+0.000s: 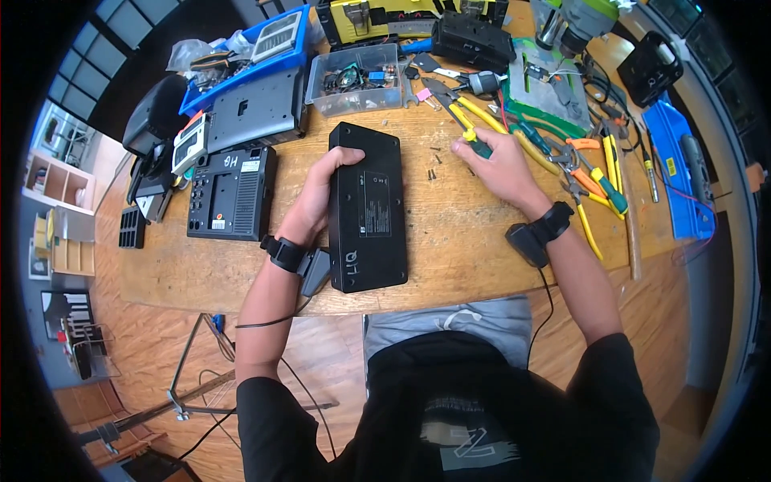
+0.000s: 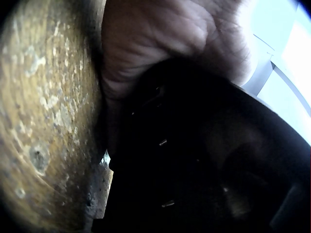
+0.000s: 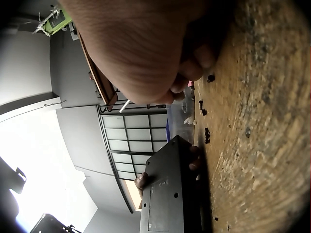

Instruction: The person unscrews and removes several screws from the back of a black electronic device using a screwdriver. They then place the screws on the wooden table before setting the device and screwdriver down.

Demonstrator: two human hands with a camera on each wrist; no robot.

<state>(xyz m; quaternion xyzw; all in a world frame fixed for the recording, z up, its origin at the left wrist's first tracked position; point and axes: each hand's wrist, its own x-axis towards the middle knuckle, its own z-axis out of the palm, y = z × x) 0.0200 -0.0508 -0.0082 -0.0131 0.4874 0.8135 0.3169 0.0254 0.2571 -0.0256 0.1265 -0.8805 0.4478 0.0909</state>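
A black box with a printed label (image 1: 377,229) is tilted over the wooden table, a long narrow side facing left. My left hand (image 1: 313,193) grips its left side, thumb on the upper face; in the left wrist view the palm (image 2: 165,39) lies against the dark box (image 2: 194,136). In the right wrist view, fingertips show on both sides of the box (image 3: 167,189). To the right, my right hand (image 1: 507,170) holds a green-and-yellow screwdriver (image 1: 479,146), its fingers (image 3: 187,73) curled near the tabletop. Several small dark screws (image 1: 434,173) lie between box and right hand.
Left of the box stand a black device (image 1: 231,193) and a larger dark panel (image 1: 257,108). Behind are a clear parts bin (image 1: 353,80) and a blue tray (image 1: 193,100). Pliers (image 1: 590,181), a green box (image 1: 546,88) and another blue tray (image 1: 679,177) are at the right.
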